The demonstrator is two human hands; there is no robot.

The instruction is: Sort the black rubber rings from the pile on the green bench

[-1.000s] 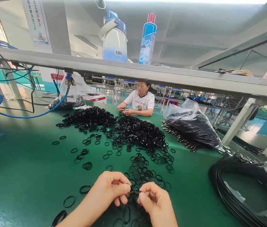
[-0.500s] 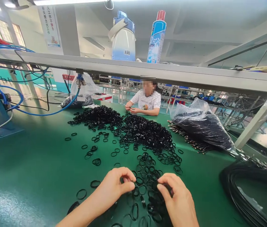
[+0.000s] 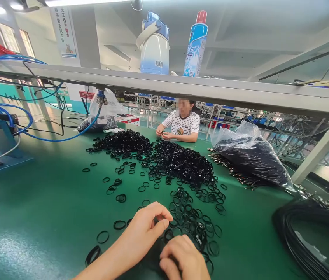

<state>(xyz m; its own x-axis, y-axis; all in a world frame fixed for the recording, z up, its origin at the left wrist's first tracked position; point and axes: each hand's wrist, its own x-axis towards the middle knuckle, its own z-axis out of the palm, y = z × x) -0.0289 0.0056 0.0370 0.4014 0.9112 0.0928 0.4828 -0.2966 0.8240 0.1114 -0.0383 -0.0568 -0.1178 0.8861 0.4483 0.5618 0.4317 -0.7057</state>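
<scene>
Loose black rings point(image 3: 209, 227) lie scattered over the green tabletop around both hands. My left hand point(image 3: 149, 222) is closed, thumb and forefinger tips nearly together just left of these rings; anything between them is too small to make out. Below and to its right, my right hand point(image 3: 186, 257) hangs low over the table with its fingers curled in. Its palm faces down, so what it may hold is hidden. Beyond the hands rise two heaps of black rings, a right one point(image 3: 183, 163) and a left one point(image 3: 123, 142).
Across the table point(image 3: 50, 202) sits a person point(image 3: 182, 126) handling something small. A plastic bag of black cables point(image 3: 249, 151) and a cable coil point(image 3: 287, 233) lie right. Blue equipment point(image 3: 1, 144) with hoses stands left. Overhead, a shelf point(image 3: 109, 77) bears a thermos point(image 3: 154, 50) and spray can point(image 3: 196, 46).
My right hand has moved left and nearer to me, away from the loose rings, which have shifted and spread. The left hand has moved slightly right, its thumb and forefinger still close together.
</scene>
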